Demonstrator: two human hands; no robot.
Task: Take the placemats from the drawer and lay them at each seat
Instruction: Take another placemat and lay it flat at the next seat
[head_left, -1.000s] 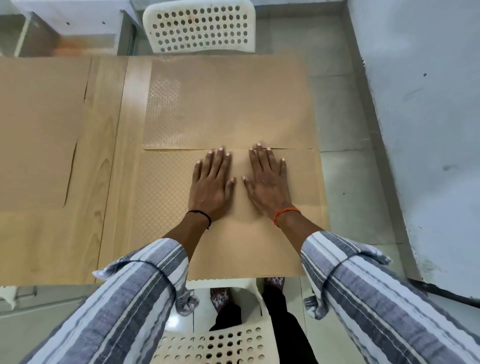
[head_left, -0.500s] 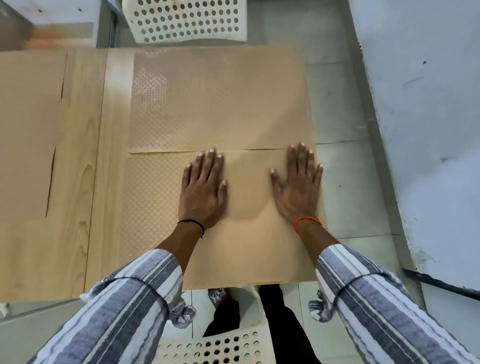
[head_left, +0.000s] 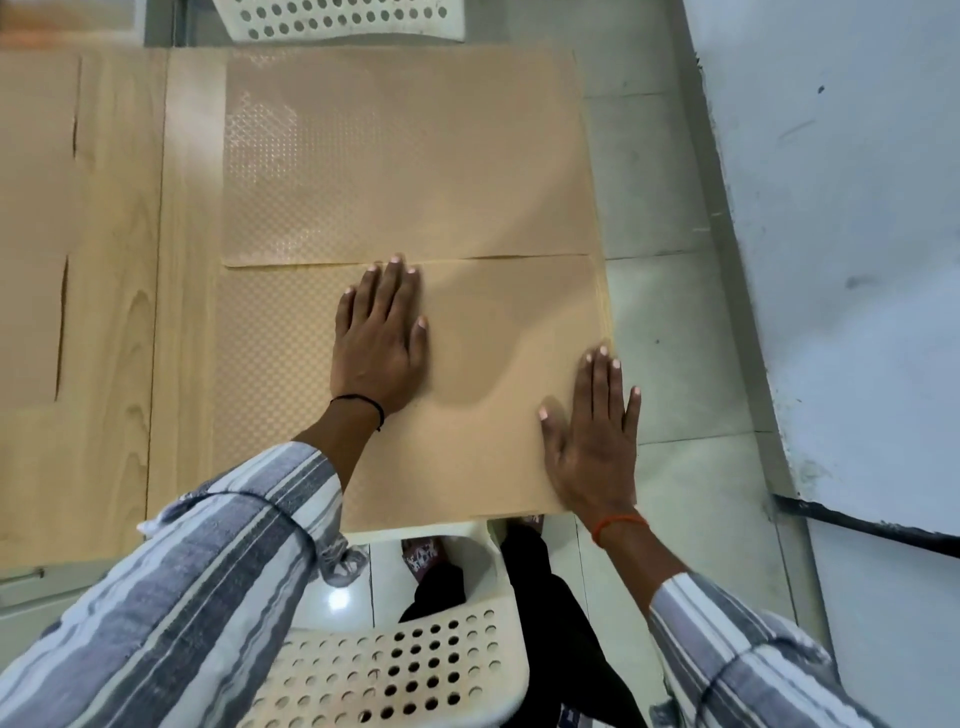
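A tan textured placemat (head_left: 483, 364) lies on the near end of the wooden table (head_left: 119, 322). My left hand (head_left: 379, 338) rests flat on its middle, fingers apart, tips at its far edge. My right hand (head_left: 592, 431) lies flat at the mat's right near corner, by the table's right edge. A second tan placemat (head_left: 405, 156) lies just beyond, edge to edge with the near one. More tan placemats (head_left: 31, 234) cover the table at the left.
A white perforated chair (head_left: 405, 670) stands under me at the near edge, another white chair (head_left: 337, 18) at the far edge. Grey tiled floor (head_left: 670, 338) and a pale wall (head_left: 857, 234) run along the right.
My right hand has slid from beside the left hand out to the right and back toward the mat's near right corner. The left hand has stayed near the mat's middle.
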